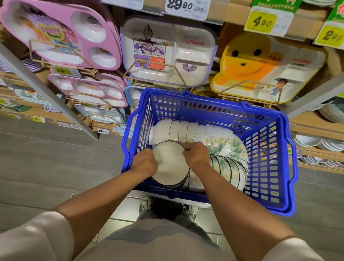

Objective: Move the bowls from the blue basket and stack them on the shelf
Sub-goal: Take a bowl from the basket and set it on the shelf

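Lifting a nested batch of bowls out of the blue basket (275, 161) appears to be the step in hand. The basket sits in the lower centre of the frame on the tiled floor (35, 164), just in front of the shelving. It holds bowls lying on their sides in curved rows: a row of plain bowls (178, 130) with thin dark rims across the middle, and floral bowls (231, 149) toward the right. At the basket's lower left, a short stack of white bowls (170, 164) shows its hollow to the camera. The left hand (145, 162) grips the stack's left rim, its fingers curled over the edge and their tips hidden behind it. The right hand (196, 155) holds the upper right rim, knuckles up, with bent fingers pinching the edge. The two grips lie roughly opposite each other, which suits a level lift. To do it well, the fingers probably need to reach under the lowest bowl, since a hold on the top rim alone could leave the rest behind. The stack should rise straight up past the basket wall without knocking the neighbouring rows. The shelf of bowls (337, 128) at the right edge of the frame looks the likely destination.
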